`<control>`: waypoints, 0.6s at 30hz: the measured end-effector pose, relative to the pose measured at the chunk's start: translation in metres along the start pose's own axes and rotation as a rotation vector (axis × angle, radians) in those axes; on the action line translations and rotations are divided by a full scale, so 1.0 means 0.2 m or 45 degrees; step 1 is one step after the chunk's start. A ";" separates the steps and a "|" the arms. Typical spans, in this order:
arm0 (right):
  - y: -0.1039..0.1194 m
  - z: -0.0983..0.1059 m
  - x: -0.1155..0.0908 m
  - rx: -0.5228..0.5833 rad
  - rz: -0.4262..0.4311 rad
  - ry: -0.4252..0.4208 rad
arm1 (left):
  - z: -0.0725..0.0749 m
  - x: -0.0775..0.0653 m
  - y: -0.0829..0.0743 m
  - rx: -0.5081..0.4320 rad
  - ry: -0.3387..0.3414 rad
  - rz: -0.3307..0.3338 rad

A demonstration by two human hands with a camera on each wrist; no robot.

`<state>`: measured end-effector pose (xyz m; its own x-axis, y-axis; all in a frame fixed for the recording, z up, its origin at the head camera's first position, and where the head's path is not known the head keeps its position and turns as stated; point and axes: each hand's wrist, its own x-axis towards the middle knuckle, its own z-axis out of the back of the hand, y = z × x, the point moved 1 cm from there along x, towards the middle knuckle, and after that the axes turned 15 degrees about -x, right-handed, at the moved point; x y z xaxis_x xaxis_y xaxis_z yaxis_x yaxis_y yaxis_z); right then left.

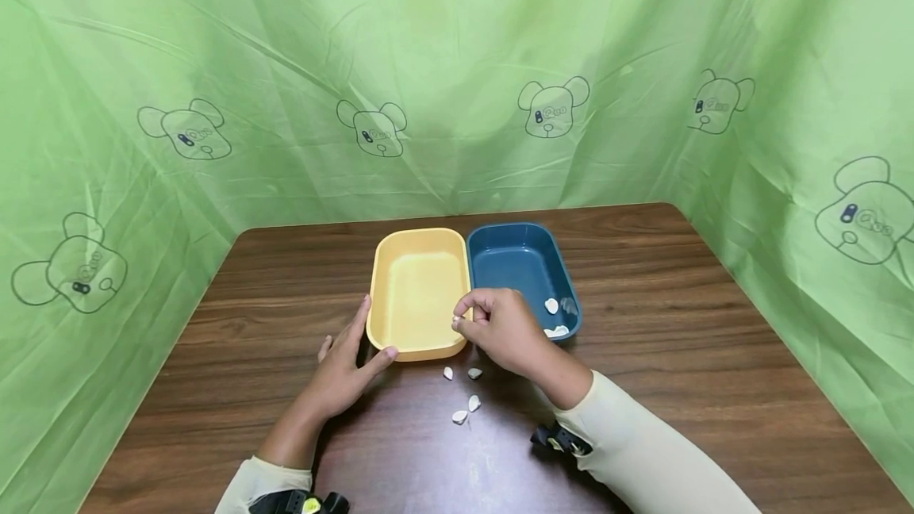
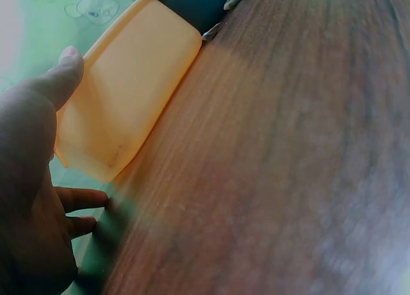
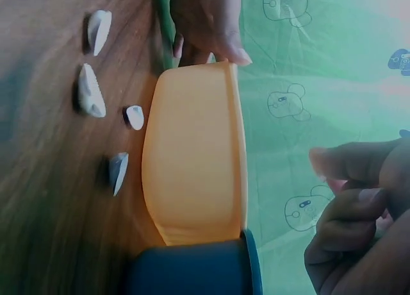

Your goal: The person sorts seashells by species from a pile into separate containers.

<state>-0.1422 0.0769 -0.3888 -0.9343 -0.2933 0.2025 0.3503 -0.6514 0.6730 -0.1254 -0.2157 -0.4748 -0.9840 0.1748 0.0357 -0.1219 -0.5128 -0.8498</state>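
My right hand (image 1: 505, 331) is over the inner edge of the yellow tray (image 1: 421, 354), thumb and forefinger pinching a small white garlic clove (image 1: 457, 320), mostly hidden by the fingertips. Its other fingers are curled in the right wrist view. At the tray's near left corner, my left hand (image 1: 344, 377) rests with thumb and fingers spread, thumb on the front rim and forefinger along the left side. Several more cloves (image 1: 460, 417) lie on the table in front of the trays. The yellow tray's visible floor is bare.
A blue tray (image 1: 510, 268) stands against the yellow tray's right side, with a few white cloves (image 1: 551, 306) near its front right corner. Both sit on a brown wood-grain table (image 1: 643, 324). Green cloth (image 1: 457, 38) with printed bear heads surrounds the back and sides.
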 end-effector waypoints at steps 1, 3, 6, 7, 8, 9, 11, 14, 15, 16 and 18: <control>0.00 -0.01 0.01 0.004 -0.012 -0.006 | 0.00 0.00 0.00 0.001 0.000 0.002; 0.01 -0.02 0.03 0.006 -0.029 -0.011 | 0.00 0.00 0.00 0.001 0.005 0.005; 0.02 -0.02 0.06 0.007 -0.037 -0.007 | 0.00 0.00 0.00 0.002 0.008 0.008; 0.02 -0.02 0.07 0.012 -0.033 -0.003 | 0.00 0.00 0.00 0.003 0.009 0.009; 0.03 -0.02 0.08 0.017 -0.029 0.000 | 0.00 0.00 0.00 0.002 0.007 0.008; 0.03 -0.02 0.09 0.028 -0.024 0.002 | 0.00 0.00 0.00 0.000 0.005 0.008; 0.03 -0.02 0.10 0.056 -0.009 -0.002 | 0.00 0.00 0.00 0.004 0.000 0.006; 0.02 -0.02 0.11 0.100 -0.003 -0.007 | 0.00 0.00 0.00 0.007 -0.001 0.001; 0.02 -0.02 0.10 0.111 -0.006 -0.006 | 0.00 0.00 0.00 0.009 0.000 0.001; 0.02 -0.02 0.10 0.119 -0.010 -0.002 | 0.00 0.00 0.01 0.010 0.000 0.001; 0.01 -0.01 0.09 0.119 -0.018 0.004 | 0.00 0.00 0.00 0.006 0.001 0.000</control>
<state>-0.1575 0.0684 -0.3861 -0.9390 -0.2868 0.1898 0.3289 -0.5876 0.7392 -0.1258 -0.2169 -0.4751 -0.9838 0.1755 0.0352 -0.1225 -0.5165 -0.8475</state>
